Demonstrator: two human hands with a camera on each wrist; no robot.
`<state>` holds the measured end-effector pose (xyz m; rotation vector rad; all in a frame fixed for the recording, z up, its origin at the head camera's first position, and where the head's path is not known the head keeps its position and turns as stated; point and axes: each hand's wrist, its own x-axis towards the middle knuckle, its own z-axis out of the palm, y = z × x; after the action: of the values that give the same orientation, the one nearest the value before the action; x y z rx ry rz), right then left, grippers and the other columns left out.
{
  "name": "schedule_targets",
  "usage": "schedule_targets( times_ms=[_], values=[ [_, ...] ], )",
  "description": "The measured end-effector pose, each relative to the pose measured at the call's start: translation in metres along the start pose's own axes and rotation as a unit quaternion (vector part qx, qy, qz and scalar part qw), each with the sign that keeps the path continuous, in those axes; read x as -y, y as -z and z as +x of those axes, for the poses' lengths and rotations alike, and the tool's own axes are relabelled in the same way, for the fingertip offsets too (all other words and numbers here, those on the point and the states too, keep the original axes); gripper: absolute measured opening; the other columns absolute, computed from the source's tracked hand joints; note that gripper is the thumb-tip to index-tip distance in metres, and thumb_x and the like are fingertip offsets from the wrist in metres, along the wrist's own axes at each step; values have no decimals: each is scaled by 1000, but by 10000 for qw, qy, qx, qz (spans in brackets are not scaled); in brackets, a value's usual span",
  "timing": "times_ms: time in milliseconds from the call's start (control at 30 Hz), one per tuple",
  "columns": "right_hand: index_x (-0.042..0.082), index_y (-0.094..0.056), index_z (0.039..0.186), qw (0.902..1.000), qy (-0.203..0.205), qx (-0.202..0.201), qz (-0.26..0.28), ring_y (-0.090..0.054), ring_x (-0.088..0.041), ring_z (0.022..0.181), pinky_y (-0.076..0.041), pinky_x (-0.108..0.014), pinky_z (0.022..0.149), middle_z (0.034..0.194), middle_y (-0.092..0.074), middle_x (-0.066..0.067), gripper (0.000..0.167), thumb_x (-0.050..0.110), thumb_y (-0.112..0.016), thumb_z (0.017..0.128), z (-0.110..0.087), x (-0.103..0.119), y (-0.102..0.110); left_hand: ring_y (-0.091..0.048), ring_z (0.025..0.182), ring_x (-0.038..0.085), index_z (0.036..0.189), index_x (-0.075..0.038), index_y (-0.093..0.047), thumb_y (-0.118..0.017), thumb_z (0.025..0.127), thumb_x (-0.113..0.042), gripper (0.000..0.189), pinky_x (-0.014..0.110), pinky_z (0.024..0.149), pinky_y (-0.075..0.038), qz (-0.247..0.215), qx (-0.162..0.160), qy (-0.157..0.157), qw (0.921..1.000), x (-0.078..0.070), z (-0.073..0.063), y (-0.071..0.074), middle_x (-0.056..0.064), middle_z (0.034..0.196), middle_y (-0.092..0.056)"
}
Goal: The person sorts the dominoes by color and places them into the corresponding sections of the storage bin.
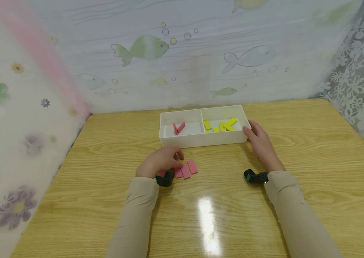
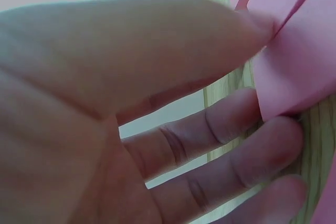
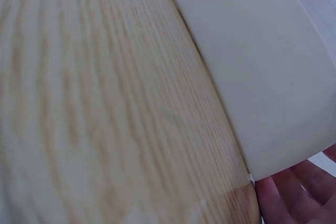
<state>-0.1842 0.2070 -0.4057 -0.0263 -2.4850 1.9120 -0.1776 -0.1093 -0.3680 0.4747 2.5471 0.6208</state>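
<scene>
Several flat pink blocks (image 1: 192,167) lie on the table before a white two-compartment box (image 1: 201,140). Over them is my left hand (image 1: 161,162), partly hiding some. In the left wrist view its thumb (image 2: 220,35) touches a pink block (image 2: 299,56), while the other fingers, loosely bent, reach the block's near edge. A gap shows between thumb and fingers. My right hand (image 1: 262,145) grips the box's right end, thumb at the front corner and fingers around the side. In the right wrist view, fingertips (image 3: 294,192) meet the box's wall (image 3: 252,66).
Two pink blocks (image 1: 181,127) lean together in the box's left compartment. Several yellow blocks (image 1: 231,122) lie in the right one, past a thin divider (image 1: 202,122). The wooden table (image 1: 111,215) meets a wall covering with printed fish (image 1: 149,47) behind the box.
</scene>
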Motion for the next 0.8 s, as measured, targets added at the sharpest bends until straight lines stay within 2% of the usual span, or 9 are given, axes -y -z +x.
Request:
schedule_targets(
  times_ms=[367, 533, 800],
  values=[
    [14, -25, 141, 10000, -19, -16, 38, -32, -20, 124, -33, -43, 97, 141, -30, -6, 62, 46, -41, 91, 1, -1, 0, -50, 74, 16, 97, -13, -57, -67, 79, -25, 24, 28, 67, -41, 175, -15, -87, 9998, -7, 0, -3, -1, 84, -55],
    [15, -25, 141, 10000, -21, -24, 2, -32, -20, 124, -33, -43, 97, 141, -30, -5, 62, 47, -41, 91, 0, -2, -1, -50, 75, 14, 95, -13, -58, -65, 80, -24, 20, 28, 69, -42, 210, -55, -146, 9997, -7, 0, -5, -2, 85, -56],
    [14, -24, 141, 10000, 7, -15, 25, -33, -20, 124, -33, -43, 97, 141, -30, -6, 63, 47, -41, 91, 0, -1, 0, -50, 73, 15, 94, -14, -58, -61, 83, -19, 12, 27, 66, -41, 100, -82, -120, 9998, -5, 1, -4, -1, 84, -56]
  ],
)
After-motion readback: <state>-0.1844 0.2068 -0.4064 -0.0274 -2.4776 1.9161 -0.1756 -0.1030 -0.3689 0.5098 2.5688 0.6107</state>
